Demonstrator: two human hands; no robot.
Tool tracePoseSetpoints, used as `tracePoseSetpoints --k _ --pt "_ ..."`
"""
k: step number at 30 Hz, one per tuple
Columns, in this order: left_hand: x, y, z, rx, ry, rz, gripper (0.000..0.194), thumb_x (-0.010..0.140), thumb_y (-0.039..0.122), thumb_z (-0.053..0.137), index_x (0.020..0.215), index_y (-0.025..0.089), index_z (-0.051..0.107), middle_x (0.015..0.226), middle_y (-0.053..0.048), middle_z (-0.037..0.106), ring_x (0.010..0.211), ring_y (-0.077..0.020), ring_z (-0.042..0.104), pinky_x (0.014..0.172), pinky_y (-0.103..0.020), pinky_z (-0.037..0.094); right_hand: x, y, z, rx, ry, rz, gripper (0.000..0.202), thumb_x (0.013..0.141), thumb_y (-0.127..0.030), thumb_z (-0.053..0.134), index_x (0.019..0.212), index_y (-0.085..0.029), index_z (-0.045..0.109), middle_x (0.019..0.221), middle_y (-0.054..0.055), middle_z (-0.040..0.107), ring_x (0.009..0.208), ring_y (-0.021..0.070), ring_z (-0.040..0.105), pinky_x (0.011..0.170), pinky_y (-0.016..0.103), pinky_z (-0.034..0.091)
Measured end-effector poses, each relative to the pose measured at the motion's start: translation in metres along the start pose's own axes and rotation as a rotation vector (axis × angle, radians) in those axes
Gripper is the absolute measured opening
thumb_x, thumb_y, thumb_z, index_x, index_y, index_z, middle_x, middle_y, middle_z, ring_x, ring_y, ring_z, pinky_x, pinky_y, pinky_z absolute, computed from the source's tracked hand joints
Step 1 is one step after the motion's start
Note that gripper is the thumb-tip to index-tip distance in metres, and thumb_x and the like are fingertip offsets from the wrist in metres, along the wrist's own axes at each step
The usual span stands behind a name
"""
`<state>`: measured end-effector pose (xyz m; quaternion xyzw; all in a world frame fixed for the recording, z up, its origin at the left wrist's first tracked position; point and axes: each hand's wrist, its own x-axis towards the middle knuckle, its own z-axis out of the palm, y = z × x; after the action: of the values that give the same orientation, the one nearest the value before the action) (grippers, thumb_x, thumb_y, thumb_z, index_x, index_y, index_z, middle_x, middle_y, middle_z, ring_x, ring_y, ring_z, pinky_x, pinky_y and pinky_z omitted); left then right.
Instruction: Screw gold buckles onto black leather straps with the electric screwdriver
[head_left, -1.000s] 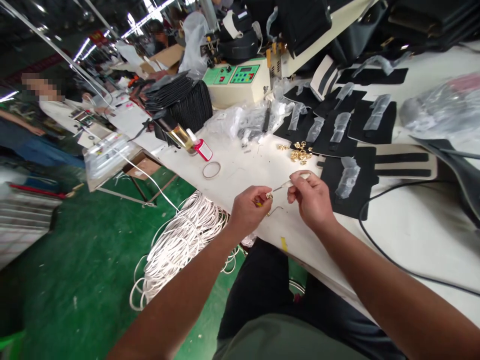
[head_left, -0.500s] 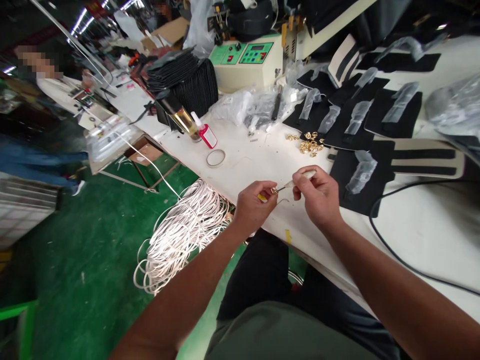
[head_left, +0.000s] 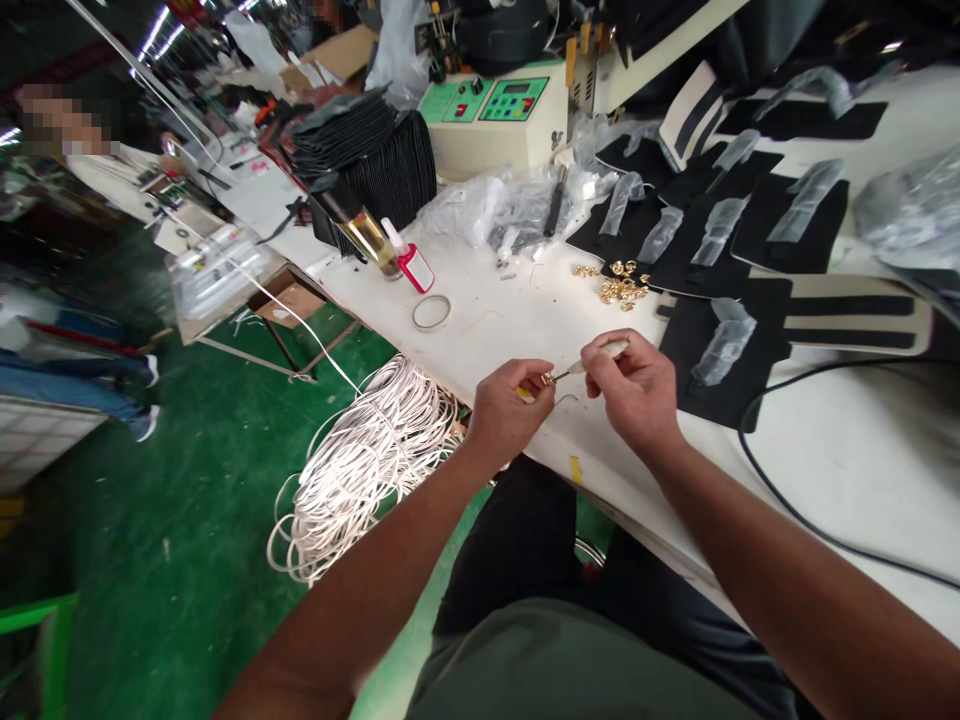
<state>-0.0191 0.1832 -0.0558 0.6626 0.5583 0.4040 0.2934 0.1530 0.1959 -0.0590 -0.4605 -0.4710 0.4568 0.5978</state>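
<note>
Between thumb and fingers, my left hand [head_left: 508, 408] pinches a small gold metal fitting [head_left: 549, 379] above the table's near edge. My right hand [head_left: 632, 388] is closed around the pale handle of a screwdriver-like tool [head_left: 577, 368]. Its thin metal shaft points left and its tip meets the fitting; the tip's exact shape is too small to tell. A loose pile of similar gold fittings [head_left: 622, 291] lies on the table beyond my hands. Just right of my right hand is a black panel [head_left: 675, 340] with a plastic-wrapped piece [head_left: 724, 342] on it.
A red bottle with a white cap [head_left: 415, 267] and a metal ring [head_left: 431, 312] are on the white table [head_left: 510, 330]. A control box [head_left: 495, 125] stands behind. Coiled white cord [head_left: 360, 470] lies on the green floor. A black cable [head_left: 817, 535] crosses at right; a person [head_left: 105, 395] is at left.
My hands keep nearly the same place, with the tool's tip still at the gold fitting. At the left, the other person's legs have shifted and both shoes now show.
</note>
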Motion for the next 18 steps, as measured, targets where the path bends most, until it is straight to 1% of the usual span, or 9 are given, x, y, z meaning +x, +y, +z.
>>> tracePoseSetpoints --k 3,6,11,13,18 --pt "0.0001 0.0004 0.0004 0.011 -0.001 0.006 0.025 0.081 0.011 0.073 0.104 0.021 0.077 0.084 0.0 0.075 0.073 -0.0119 0.07 0.07 -0.024 0.062 -0.0003 0.0016 -0.0002 -0.029 0.004 -0.017 0.024 0.091 -0.042 0.073 0.083 -0.021 0.064 0.056 -0.005 0.057 0.048 0.0112 0.05 0.049 0.025 0.039" --pt "0.0 -0.0002 0.0004 0.021 0.001 0.008 0.025 0.082 0.011 0.072 0.104 0.021 0.077 0.083 0.0 0.075 0.073 -0.012 0.07 0.07 -0.025 0.062 -0.0021 0.0025 0.0002 -0.112 0.012 -0.048 0.02 0.092 -0.039 0.072 0.085 -0.021 0.065 0.058 -0.005 0.058 0.049 0.011 0.05 0.05 0.025 0.039" --pt "-0.0011 0.0015 -0.0017 0.03 -0.015 -0.018 0.022 0.083 0.012 0.071 0.102 0.02 0.077 0.082 0.0 0.075 0.073 -0.012 0.071 0.07 -0.024 0.061 -0.0056 -0.0003 0.0016 -0.319 -0.004 -0.183 0.015 0.089 -0.035 0.072 0.086 -0.021 0.068 0.067 -0.003 0.065 0.055 0.0112 0.057 0.053 0.024 0.041" --pt "-0.0019 0.0033 -0.0026 0.041 -0.019 -0.034 0.02 0.083 0.012 0.071 0.101 0.019 0.077 0.082 0.0 0.075 0.073 -0.0116 0.07 0.069 -0.023 0.06 -0.0054 -0.0004 0.0012 -0.347 -0.007 -0.199 0.017 0.089 -0.036 0.074 0.084 -0.021 0.068 0.064 -0.004 0.063 0.054 0.0108 0.056 0.052 0.024 0.04" --pt "-0.0024 0.0076 -0.0041 0.051 -0.012 -0.046 0.02 0.083 0.013 0.072 0.101 0.019 0.077 0.082 0.0 0.075 0.072 -0.0111 0.069 0.068 -0.023 0.058 -0.0017 0.0033 -0.0023 -0.287 0.034 -0.14 0.033 0.088 -0.048 0.079 0.075 -0.021 0.064 0.056 -0.005 0.057 0.051 0.0107 0.05 0.053 0.025 0.039"
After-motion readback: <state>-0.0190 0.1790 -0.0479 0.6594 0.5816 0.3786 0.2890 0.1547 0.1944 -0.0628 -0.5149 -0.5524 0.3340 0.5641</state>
